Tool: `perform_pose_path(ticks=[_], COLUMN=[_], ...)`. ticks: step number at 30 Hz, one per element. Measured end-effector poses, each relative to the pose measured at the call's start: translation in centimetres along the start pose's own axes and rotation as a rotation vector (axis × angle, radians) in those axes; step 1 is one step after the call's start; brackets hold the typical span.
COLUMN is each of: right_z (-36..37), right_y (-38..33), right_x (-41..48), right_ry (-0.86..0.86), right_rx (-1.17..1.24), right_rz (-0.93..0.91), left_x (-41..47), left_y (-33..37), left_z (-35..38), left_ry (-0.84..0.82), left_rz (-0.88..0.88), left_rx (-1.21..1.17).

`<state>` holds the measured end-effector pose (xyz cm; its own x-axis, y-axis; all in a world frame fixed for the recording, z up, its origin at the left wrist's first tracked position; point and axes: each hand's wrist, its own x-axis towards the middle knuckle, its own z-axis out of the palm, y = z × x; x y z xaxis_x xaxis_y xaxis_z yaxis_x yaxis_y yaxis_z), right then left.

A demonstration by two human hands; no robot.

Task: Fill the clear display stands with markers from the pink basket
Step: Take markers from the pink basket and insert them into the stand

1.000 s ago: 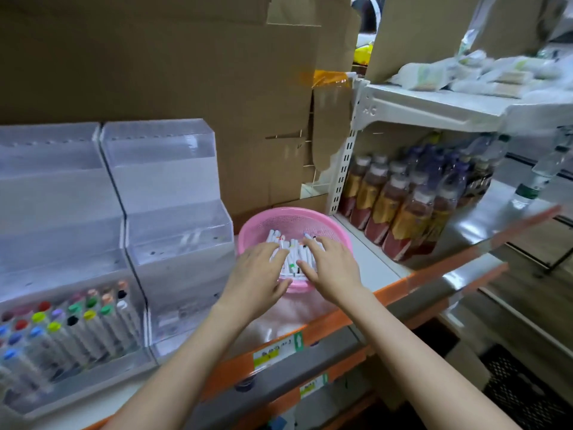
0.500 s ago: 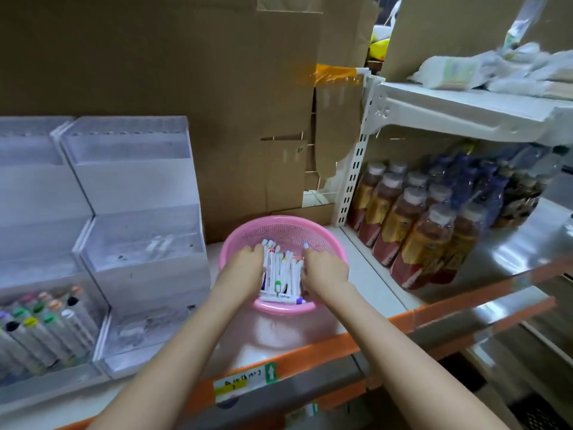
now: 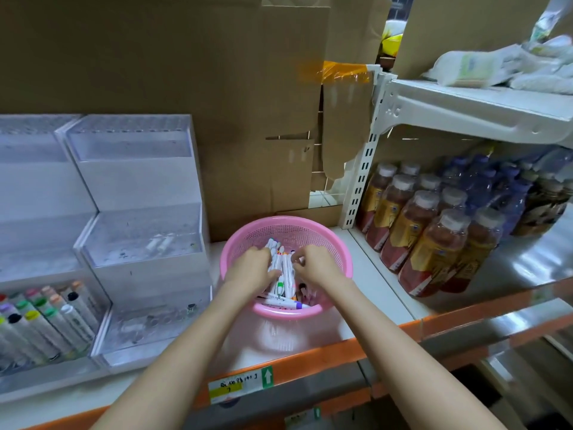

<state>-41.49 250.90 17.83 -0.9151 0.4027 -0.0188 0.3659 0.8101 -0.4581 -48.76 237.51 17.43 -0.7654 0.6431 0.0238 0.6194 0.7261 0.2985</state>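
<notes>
Both forearms reach up from the bottom of the frame and converge on the pink basket point(image 3: 297, 234) at centre, which sits near the front of the shelf point(image 3: 376, 280) within easy reach. The left hand point(image 3: 249, 270) curls round a bunch of markers point(image 3: 280, 279), likely gathering them. The right hand point(image 3: 317, 263) seems to pinch their caps, though its fingertips are hard to read. Further left stand the clear display stands point(image 3: 139, 274), the far-left one partly filled.
</notes>
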Motion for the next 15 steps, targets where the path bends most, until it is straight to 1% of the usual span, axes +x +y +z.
perform_pose_path(ticks=[5, 9, 13, 15], right_z=[0.05, 0.16, -0.03, -0.14], right_y=[0.36, 0.52, 0.60, 0.62], right_x=[-0.05, -0.28, -0.57, -0.80], right_ry=[-0.010, -0.019, 0.027, 0.060], right_rx=[0.062, 0.108, 0.163, 0.191], right_rz=[-0.014, -0.022, -0.016, -0.034], left_x=[-0.32, -0.35, -0.54, -0.66], left_y=[-0.17, -0.59, -0.66, -0.53], left_z=[-0.13, -0.08, -0.58, -0.86], left_ry=[0.057, 0.112, 0.152, 0.145], left_rz=[-0.073, -0.086, -0.094, -0.092], left_rx=[-0.236, -0.305, -0.397, -0.484])
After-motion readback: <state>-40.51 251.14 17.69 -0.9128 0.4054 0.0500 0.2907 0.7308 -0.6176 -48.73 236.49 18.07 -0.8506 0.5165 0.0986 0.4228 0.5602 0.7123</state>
